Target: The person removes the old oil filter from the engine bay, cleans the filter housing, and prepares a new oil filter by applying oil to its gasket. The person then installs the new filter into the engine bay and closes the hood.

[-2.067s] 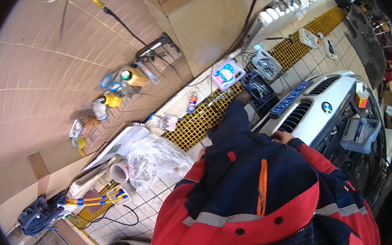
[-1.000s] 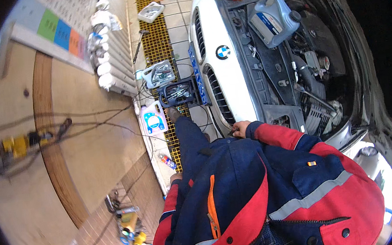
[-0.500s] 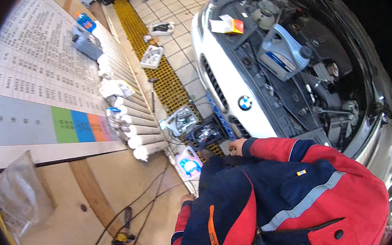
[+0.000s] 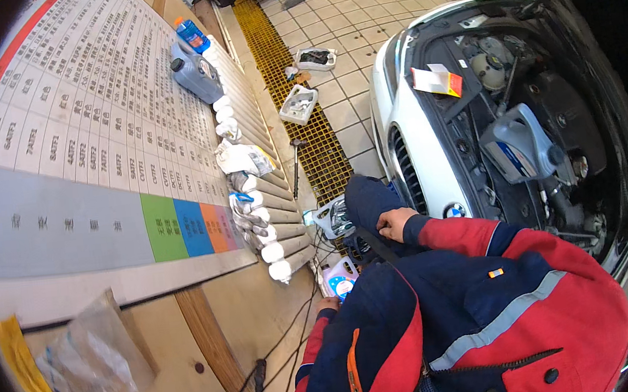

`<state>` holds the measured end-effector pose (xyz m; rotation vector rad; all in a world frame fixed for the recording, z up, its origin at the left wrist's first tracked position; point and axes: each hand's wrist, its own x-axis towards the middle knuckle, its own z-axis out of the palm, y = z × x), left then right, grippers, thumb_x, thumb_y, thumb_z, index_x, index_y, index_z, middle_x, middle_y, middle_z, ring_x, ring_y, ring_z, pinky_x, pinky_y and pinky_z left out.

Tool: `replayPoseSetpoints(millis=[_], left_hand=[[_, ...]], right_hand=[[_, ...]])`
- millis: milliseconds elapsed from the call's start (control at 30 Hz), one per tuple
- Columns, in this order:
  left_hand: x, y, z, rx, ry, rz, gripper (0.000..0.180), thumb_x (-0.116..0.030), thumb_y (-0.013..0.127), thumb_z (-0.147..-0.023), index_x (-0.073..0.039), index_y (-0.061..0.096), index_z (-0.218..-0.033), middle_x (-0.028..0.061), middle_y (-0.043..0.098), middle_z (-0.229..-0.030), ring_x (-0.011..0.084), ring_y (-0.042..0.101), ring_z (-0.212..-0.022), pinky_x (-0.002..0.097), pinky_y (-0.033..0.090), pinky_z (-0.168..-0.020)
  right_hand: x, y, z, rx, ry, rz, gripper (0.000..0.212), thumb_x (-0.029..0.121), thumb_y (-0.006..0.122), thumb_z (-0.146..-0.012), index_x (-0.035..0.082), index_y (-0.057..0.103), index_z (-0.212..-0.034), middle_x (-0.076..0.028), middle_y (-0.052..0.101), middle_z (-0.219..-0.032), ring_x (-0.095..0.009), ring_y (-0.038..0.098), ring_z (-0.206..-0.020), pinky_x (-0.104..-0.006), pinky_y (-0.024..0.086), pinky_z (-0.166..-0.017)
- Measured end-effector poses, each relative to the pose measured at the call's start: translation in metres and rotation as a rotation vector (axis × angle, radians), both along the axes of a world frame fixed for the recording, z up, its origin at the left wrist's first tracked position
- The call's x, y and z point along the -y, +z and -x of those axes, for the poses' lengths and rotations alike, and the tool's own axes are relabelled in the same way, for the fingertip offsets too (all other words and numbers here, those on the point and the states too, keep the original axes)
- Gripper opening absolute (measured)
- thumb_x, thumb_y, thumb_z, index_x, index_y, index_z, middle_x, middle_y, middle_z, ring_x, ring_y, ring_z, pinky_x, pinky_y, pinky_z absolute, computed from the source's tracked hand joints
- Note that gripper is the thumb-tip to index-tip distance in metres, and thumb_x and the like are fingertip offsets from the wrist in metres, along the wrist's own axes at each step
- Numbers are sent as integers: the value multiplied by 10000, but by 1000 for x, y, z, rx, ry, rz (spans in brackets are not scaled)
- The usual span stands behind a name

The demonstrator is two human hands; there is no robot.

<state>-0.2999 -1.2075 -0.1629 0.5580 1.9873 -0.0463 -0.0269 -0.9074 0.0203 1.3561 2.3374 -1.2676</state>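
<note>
My right hand hangs at the bend of my dark trouser leg, its fingers loosely curled, with nothing visible in them. My left hand shows only in part beside my jacket, next to a pink-and-white jug; its fingers are hard to make out. To my right stands a white car with its bonnet up. A grey oil jug lies on the engine bay, and an opened white, red and yellow box sits at the front edge.
Along the left runs a white radiator bearing gloves, a grey jug and a blue bottle. Cut-open trays and a hammer-like tool lie by the yellow floor grating. Black cables trail at lower left.
My view has shifted, so the car and radiator sit further right and lower. My dark-trousered leg has come forward, covering the dark crate. My right hand is now beside that leg.
</note>
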Motion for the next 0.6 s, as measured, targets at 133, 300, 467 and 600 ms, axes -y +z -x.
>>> replayPoseSetpoints(millis=[133,300,467,600], left_hand=[[-50,-22,28,-93,-130,-115,428,-501,656,-940,-113,820,-1021,138,794,-930,296,760,-920,426,583,-849],[-225,-47,92,-92,-678,-163,354,-472,588,-962,-195,761,-1099,141,767,-975,374,732,-930,486,573,-866],[-399,-54,126,230,-849,84,362,-383,534,-1008,-220,672,-1300,204,747,-1107,405,727,-968,516,572,-866],[-515,-51,126,372,-1065,-15,526,-466,510,-1001,-235,548,-1471,260,716,-1190,427,706,-1079,560,540,-939]], right_hand=[[-64,-48,33,33,111,38,287,318,716,-901,125,778,-1104,-124,783,-1069,-322,741,-1021,-429,578,-910],[-184,-110,83,101,364,192,386,397,728,-870,138,782,-1151,-144,778,-1109,-354,733,-1055,-461,564,-940],[-344,-122,101,111,117,324,370,382,704,-928,116,741,-1182,-145,758,-1140,-352,709,-1093,-472,545,-959],[-453,-96,82,152,-32,293,380,334,698,-945,80,714,-1227,-185,731,-1199,-369,688,-1122,-484,538,-977]])
